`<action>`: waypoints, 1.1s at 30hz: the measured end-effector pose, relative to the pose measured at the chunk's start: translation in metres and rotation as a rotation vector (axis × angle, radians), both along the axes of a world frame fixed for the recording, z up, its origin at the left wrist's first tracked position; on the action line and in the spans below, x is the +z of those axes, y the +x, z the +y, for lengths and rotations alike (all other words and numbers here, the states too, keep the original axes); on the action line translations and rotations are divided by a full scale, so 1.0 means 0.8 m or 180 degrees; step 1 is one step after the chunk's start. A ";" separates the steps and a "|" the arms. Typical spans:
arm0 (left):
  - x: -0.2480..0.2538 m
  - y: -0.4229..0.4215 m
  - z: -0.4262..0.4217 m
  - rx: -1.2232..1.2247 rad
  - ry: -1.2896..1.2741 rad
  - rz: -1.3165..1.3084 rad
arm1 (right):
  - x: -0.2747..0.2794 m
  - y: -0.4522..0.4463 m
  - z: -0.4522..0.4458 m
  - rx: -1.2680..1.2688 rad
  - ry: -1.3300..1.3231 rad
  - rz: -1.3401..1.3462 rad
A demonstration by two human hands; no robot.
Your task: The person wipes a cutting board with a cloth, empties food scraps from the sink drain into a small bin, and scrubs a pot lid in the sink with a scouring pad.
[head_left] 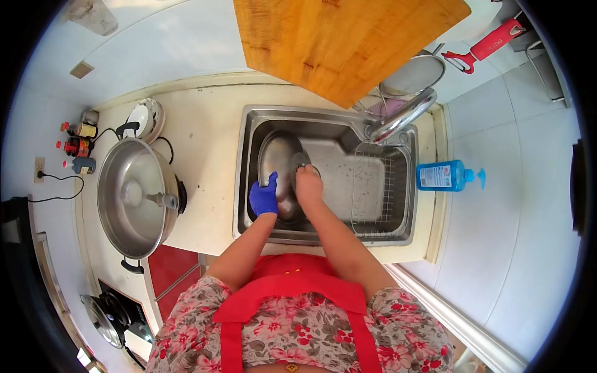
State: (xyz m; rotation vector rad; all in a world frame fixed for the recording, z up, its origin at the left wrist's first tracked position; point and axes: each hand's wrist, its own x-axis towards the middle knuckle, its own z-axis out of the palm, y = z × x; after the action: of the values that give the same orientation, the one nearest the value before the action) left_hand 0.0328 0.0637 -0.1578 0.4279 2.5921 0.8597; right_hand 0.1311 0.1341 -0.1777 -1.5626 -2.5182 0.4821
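In the left part of the steel sink [336, 239] lies a large round metal pan or lid [278, 149], tilted against the basin wall. My left hand [263, 196], in a blue glove, grips its near left edge. My right hand [308, 185], bare, is closed on a smaller round metal piece [300, 163] that overlaps the right side of the large one. What exactly the right fingers hold is partly hidden under the hand. A wire rack [373, 186] sits in the right part of the basin.
The faucet [404, 117] and a wooden cutting board [348, 43] overhang the sink's back. A blue soap bottle [443, 176] lies at right. On the left counter stand a large pot [134, 217], stacked bowls [149, 115] and sauce bottles [78, 147].
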 end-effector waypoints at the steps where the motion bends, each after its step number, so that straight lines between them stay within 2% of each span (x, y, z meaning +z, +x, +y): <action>1: 0.003 0.002 0.000 0.0070 0.0037 0.0011 | 0.002 0.000 0.000 0.0075 -0.0032 -0.0199; 4: -0.011 -0.001 0.002 0.0140 0.0016 0.0024 | 0.001 0.005 -0.007 0.0146 0.0185 -0.0097; 8: -0.042 -0.007 -0.002 0.0219 0.0131 0.0204 | -0.003 0.013 -0.018 0.0202 0.0038 -0.0109; 11: -0.012 -0.007 0.001 0.0271 -0.0031 0.0149 | -0.006 0.023 -0.032 0.0218 0.0175 0.0137; 14: -0.019 -0.017 -0.002 0.0197 -0.0098 -0.0237 | -0.022 0.033 -0.038 0.0114 -0.0018 0.0514; 17: -0.029 -0.019 -0.005 0.0197 -0.0117 0.0049 | -0.031 0.040 -0.040 -0.0003 -0.0149 0.0822; 20: -0.033 -0.025 -0.008 0.0144 -0.0118 0.0108 | -0.058 0.053 -0.041 0.0012 -0.0006 0.1218; 23: -0.055 -0.030 -0.010 0.0076 0.0075 -0.0085 | -0.103 0.096 -0.052 -0.0096 -0.0376 0.0866; 25: -0.021 -0.021 0.006 -0.0010 -0.0072 -0.0063 | -0.151 0.121 -0.055 -0.0109 -0.0656 0.0871; 26: -0.006 -0.013 0.007 -0.0104 -0.0257 -0.0100 | -0.148 0.118 -0.055 -0.0106 -0.0685 0.0867; 28: -0.014 -0.014 0.003 -0.0150 -0.0348 -0.0181 | -0.132 0.114 -0.048 -0.0841 -0.0849 0.0902; 33: -0.028 -0.022 0.004 0.0019 -0.0459 -0.0039 | -0.099 0.097 -0.017 -0.1100 -0.0989 0.1487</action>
State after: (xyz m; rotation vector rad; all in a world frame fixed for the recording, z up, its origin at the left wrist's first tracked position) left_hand 0.0148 0.0669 -0.1799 0.3726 2.6238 0.6693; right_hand 0.2085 0.1209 -0.2572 -1.6917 -1.8484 1.0770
